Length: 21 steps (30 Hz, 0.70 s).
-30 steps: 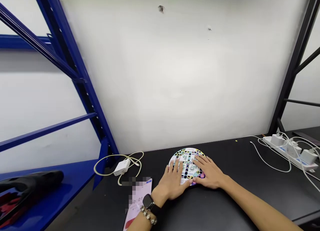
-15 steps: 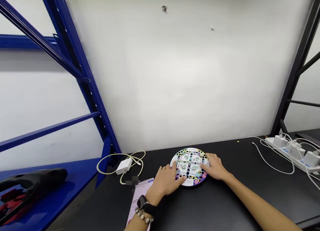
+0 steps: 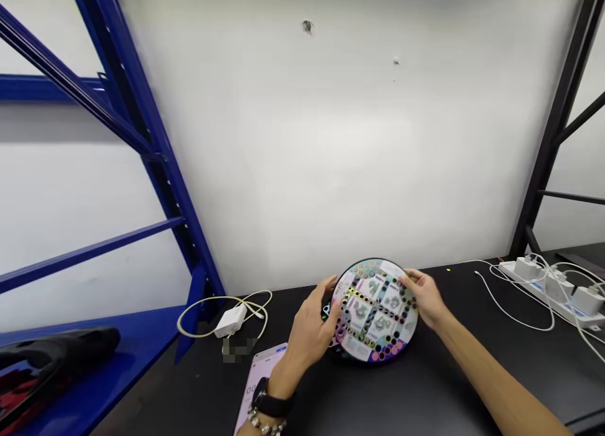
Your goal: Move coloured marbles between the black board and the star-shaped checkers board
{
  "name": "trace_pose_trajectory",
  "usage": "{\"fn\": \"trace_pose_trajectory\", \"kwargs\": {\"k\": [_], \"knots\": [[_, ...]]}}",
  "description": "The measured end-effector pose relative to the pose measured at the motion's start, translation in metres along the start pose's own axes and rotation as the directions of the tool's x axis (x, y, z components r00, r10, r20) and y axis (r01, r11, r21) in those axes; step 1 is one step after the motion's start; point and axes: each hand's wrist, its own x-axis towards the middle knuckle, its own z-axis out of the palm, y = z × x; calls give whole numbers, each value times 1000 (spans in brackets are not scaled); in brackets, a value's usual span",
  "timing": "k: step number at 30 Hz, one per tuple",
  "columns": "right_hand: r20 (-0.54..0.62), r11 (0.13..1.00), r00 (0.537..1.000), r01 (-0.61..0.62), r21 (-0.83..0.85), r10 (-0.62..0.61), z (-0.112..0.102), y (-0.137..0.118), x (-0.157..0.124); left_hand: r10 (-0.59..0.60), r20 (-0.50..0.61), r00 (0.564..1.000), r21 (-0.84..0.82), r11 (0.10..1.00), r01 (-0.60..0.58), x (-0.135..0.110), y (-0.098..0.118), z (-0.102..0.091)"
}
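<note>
A round game board (image 3: 373, 307), printed with rings of coloured dots and four pale panels, is held tilted over the black table. My left hand (image 3: 312, 326) grips its left edge, thumb on the printed face and fingers around the rim. On the upper right rim, my right hand (image 3: 423, 294) pinches the board with the thumb on top; its other fingers are partly hidden behind the edge. Another patterned piece (image 3: 326, 310) peeks out beneath the board's left side, mostly covered. Below my left wrist lies a phone (image 3: 255, 376) with a lit screen.
Left of the board sits a white charger (image 3: 230, 321) with a coiled cable. A power strip (image 3: 548, 291) with several plugs and white cables lies at the right. Behind the black table (image 3: 425, 392) rises a pale wall; a blue shelf frame (image 3: 155, 171) stands left.
The board has gone from lying flat to raised and tilted, shifting slightly right and turning. Both hands have moved from resting on it to gripping its edges. A patterned piece now shows underneath.
</note>
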Motion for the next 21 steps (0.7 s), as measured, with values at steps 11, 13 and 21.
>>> {"fn": "trace_pose_trajectory", "kwargs": {"k": [11, 13, 21], "knots": [[81, 457, 953, 213, -864, -291, -61, -18, 6, -55, 82, 995, 231, 972, 34, 1, -12, 3], [253, 232, 967, 248, -941, -11, -52, -8, -2, -60, 85, 995, 238, 970, 38, 1, -12, 3], [338, 185, 938, 320, -929, 73, -2, 17, -7, -34, 103, 994, 241, 971, 9, -1, -8, 4]]}}
